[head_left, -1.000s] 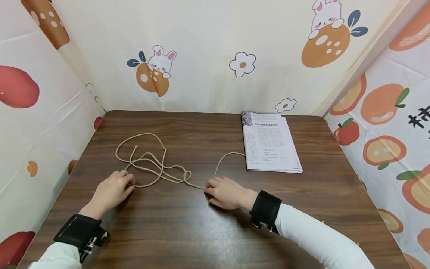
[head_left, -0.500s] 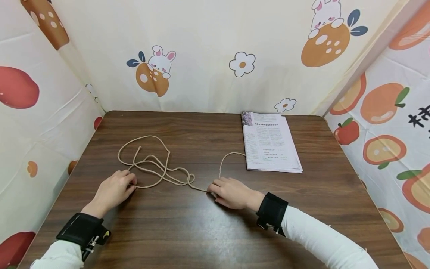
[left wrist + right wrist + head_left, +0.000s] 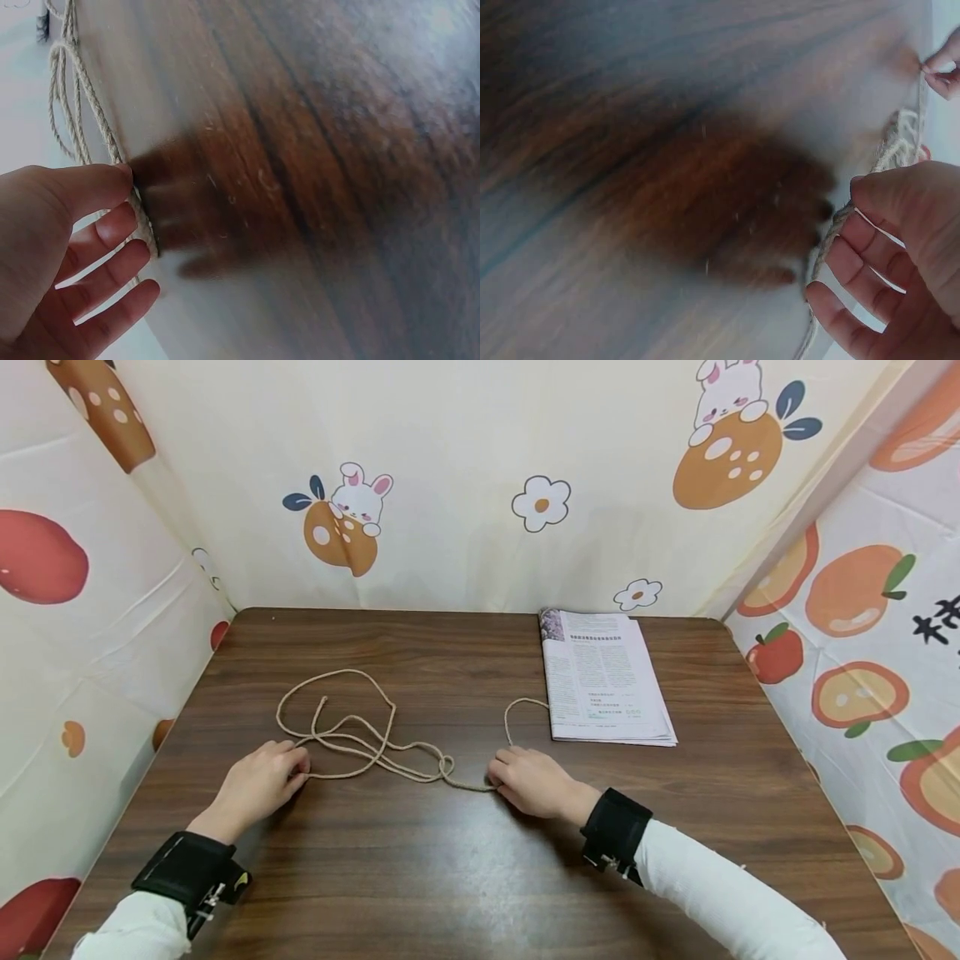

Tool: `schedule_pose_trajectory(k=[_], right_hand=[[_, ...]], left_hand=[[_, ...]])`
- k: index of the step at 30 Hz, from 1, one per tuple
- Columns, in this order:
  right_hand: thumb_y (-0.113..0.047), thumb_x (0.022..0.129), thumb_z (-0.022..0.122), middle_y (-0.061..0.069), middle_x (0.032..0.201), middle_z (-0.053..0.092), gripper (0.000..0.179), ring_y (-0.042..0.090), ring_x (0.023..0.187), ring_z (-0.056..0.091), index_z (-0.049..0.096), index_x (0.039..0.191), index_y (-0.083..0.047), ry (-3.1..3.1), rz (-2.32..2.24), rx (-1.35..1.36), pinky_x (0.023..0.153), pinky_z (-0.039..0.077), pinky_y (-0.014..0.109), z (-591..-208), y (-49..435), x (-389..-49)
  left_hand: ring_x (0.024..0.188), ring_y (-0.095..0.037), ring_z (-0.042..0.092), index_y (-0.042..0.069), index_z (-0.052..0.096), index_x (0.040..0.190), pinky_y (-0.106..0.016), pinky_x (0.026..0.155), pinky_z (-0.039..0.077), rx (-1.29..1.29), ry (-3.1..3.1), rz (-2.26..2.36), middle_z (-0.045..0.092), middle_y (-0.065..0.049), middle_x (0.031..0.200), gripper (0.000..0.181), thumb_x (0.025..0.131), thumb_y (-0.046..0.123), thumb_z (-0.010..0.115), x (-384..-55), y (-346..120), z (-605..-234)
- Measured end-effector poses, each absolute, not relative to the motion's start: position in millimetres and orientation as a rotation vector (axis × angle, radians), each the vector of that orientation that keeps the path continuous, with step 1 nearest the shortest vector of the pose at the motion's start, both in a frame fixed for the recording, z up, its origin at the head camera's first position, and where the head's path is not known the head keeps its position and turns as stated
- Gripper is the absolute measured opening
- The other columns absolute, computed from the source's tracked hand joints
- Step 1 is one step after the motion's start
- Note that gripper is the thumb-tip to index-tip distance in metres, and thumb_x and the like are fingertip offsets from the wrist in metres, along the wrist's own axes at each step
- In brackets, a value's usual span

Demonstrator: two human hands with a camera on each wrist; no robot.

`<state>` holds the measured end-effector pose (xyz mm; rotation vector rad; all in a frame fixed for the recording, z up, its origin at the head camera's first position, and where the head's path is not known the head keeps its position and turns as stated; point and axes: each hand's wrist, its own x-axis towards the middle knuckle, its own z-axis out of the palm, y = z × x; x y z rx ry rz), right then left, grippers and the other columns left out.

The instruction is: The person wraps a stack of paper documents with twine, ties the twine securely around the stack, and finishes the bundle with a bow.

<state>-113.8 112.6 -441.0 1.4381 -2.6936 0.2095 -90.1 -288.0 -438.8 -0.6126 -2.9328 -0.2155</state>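
A beige braided rope [image 3: 393, 710] lies in loose crossing loops on the brown wooden table, with a small loop near the right hand. My left hand [image 3: 258, 785] pinches the rope near its left end, thumb against fingers, as the left wrist view shows with the rope [image 3: 97, 105] running between them. My right hand [image 3: 536, 783] pinches another stretch of the rope, right of the loops. In the right wrist view the rope [image 3: 832, 236] passes between thumb and fingers. Beyond that hand the rope curves back to the edge of a folded newspaper or magazine [image 3: 607, 681].
The printed pages lie at the back right of the wooden table [image 3: 420, 877]. Cloth walls with fruit and rabbit prints [image 3: 450, 485] stand behind and at both sides. Black bands [image 3: 618, 835] wrap both wrists.
My right hand has moved to the right with the rope, and the loops have slid the same way and flattened somewhat. The left hand has shifted only slightly right.
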Motion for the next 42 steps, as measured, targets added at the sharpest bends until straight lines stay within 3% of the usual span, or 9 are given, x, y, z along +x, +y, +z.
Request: schedule_pose_trajectory(k=[14, 28, 42], right_hand=[[-0.006, 0.078, 0.065, -0.004, 0.076, 0.054, 0.012, 0.010, 0.069, 0.053, 0.056, 0.083, -0.012, -2.682, 0.473, 1.225, 0.061, 0.046, 0.027, -415, 161, -125], [0.004, 0.077, 0.063, -0.003, 0.075, 0.052, 0.015, 0.008, 0.067, 0.048, 0.055, 0.083, -0.008, -2.715, 0.529, 0.948, 0.059, 0.043, 0.028, -413, 235, -126], [0.005, 0.077, 0.063, -0.002, 0.071, 0.046, 0.016, 0.008, 0.061, 0.040, 0.054, 0.083, -0.006, -2.763, 0.462, 0.676, 0.052, 0.035, 0.025, -405, 289, -114]], left_hand=[[0.060, -0.013, 0.041, 0.018, 0.051, 0.065, -0.028, 0.052, 0.033, -0.619, -2.949, -0.226, 0.043, 0.006, 0.064, 0.025, 0.072, 0.010, 0.074, -94, -286, -443], [0.058, -0.011, 0.040, 0.017, 0.052, 0.066, -0.027, 0.051, 0.033, -0.632, -2.941, -0.226, 0.042, 0.006, 0.064, 0.024, 0.072, 0.010, 0.074, -94, -286, -443], [0.059, -0.012, 0.043, 0.017, 0.052, 0.067, -0.029, 0.052, 0.036, -0.671, -2.951, -0.235, 0.044, 0.006, 0.065, 0.024, 0.072, 0.007, 0.074, -94, -276, -442]])
